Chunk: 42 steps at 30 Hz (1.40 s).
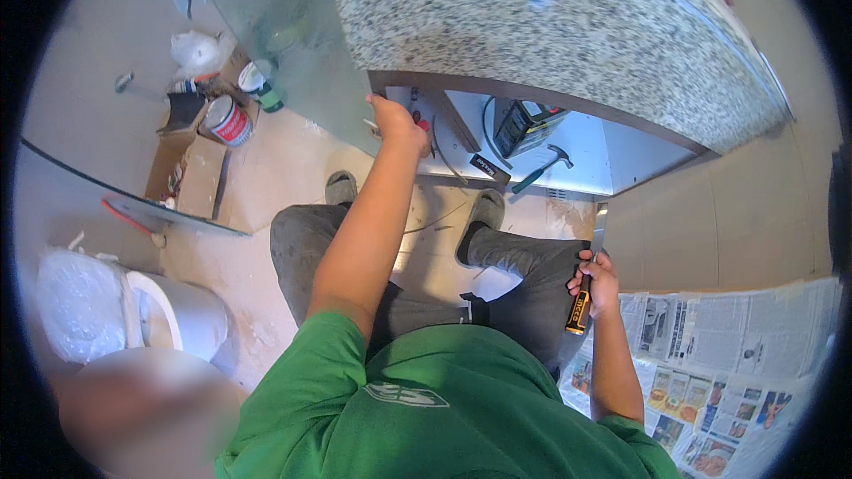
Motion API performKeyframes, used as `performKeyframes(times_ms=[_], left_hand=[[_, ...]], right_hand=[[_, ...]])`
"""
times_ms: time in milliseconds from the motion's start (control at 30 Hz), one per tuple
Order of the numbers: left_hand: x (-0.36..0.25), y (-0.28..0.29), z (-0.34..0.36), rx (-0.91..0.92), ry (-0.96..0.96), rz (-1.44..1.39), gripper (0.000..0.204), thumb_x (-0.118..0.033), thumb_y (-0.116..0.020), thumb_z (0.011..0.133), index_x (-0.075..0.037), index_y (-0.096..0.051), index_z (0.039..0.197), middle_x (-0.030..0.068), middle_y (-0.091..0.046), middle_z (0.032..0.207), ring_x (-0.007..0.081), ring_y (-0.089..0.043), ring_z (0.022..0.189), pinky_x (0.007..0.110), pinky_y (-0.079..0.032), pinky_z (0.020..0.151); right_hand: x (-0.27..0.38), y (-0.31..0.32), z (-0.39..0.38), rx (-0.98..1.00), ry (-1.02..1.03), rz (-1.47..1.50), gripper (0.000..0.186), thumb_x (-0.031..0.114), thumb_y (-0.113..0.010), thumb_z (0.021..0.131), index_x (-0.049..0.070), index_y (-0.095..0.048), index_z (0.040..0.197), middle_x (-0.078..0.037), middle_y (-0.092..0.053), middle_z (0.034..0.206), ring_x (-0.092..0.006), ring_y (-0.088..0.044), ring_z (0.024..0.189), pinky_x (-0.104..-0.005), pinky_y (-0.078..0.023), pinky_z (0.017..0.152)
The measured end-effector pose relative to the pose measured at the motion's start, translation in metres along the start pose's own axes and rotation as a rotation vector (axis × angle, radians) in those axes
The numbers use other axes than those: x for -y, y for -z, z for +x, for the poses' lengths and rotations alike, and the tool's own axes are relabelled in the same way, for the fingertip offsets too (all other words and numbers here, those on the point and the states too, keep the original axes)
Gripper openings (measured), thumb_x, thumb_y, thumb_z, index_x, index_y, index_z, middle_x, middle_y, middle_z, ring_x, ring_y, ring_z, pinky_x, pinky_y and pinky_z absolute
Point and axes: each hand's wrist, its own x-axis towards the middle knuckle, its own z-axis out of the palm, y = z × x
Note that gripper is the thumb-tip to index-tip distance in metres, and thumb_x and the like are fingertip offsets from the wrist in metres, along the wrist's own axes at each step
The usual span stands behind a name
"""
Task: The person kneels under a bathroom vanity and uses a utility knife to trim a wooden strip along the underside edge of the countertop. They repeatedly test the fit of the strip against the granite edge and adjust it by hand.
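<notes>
Right hand (600, 286) has its fingers wrapped round the black-and-yellow handle of a flat-bladed tool (579, 306); chisel or scraper, can't tell which. Tool is at right, just by the right knee, blade pointing far, butt toward the near side. Left hand (401, 129) is farther out, left of centre, at the left end of the cabinet (461, 82) opening, next to the glass panel (306, 80). Something red shows beside it; can't tell whether it's gripping that, the edge or nothing. Handling, my read: tool is light to moderate, stiff throughout, handle probably grippy unless dusty. Hold by the handle, fingers off the blade, tip likely sharp. Glass is the fragile one: stiff, probably slick, keep the blade clear of it. Hammer (530, 180) lies in the opening at right, head-heavy by the look, best taken by its green handle.
</notes>
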Motion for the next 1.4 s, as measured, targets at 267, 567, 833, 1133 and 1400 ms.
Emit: performKeyframes(times_ms=[267,567,833,1133,1400], left_hand=[[0.004,-0.030,-0.032,0.216,-0.346,0.074,0.046,-0.024,-0.046,0.095,0.004,-0.045,0.132,0.0210,-0.053,0.132,0.0328,-0.056,0.118,0.047,-0.047,0.097],[0.042,-0.036,-0.043,0.019,-0.759,0.917,0.098,-0.019,-0.067,0.084,0.011,-0.006,0.154,0.0327,0.009,0.164,0.0408,0.008,0.155,0.045,-0.003,0.127],[0.052,-0.043,-0.061,0.198,-0.460,0.389,0.043,-0.003,-0.059,0.090,0.000,-0.033,0.125,0.0223,-0.052,0.122,0.0333,-0.058,0.111,0.048,-0.051,0.098],[0.034,-0.016,-0.011,0.201,-0.100,-0.090,0.037,-0.014,-0.039,0.104,0.009,-0.042,0.133,0.0182,-0.053,0.127,0.0375,-0.056,0.124,0.052,-0.049,0.109],[0.048,-0.023,-0.026,0.290,0.043,-0.005,0.038,-0.016,-0.040,0.105,0.009,-0.045,0.133,0.0233,-0.054,0.137,0.0392,-0.054,0.130,0.054,-0.044,0.112]], right_hand=[[-0.007,0.012,-0.004,0.048,0.040,0.078,0.028,0.005,-0.056,0.087,0.002,-0.051,0.114,-0.007,-0.056,0.070,-0.0212,-0.062,0.051,-0.0318,-0.052,0.045],[-0.011,0.016,-0.003,0.085,0.051,0.120,0.031,0.005,-0.057,0.088,0.002,-0.051,0.118,-0.006,-0.057,0.073,-0.0213,-0.064,0.054,-0.0318,-0.053,0.046],[-0.015,0.022,0.002,0.098,0.048,0.118,0.033,0.005,-0.058,0.087,0.001,-0.050,0.119,-0.007,-0.058,0.079,-0.0214,-0.065,0.056,-0.0312,-0.053,0.047],[-0.012,0.020,-0.002,0.102,0.058,0.144,0.030,0.004,-0.058,0.087,0.001,-0.051,0.116,-0.006,-0.057,0.076,-0.0211,-0.065,0.057,-0.0324,-0.053,0.047],[-0.009,0.018,-0.002,0.109,0.043,0.117,0.030,0.005,-0.058,0.088,0.002,-0.051,0.117,-0.006,-0.058,0.076,-0.0202,-0.065,0.057,-0.0317,-0.054,0.048]])
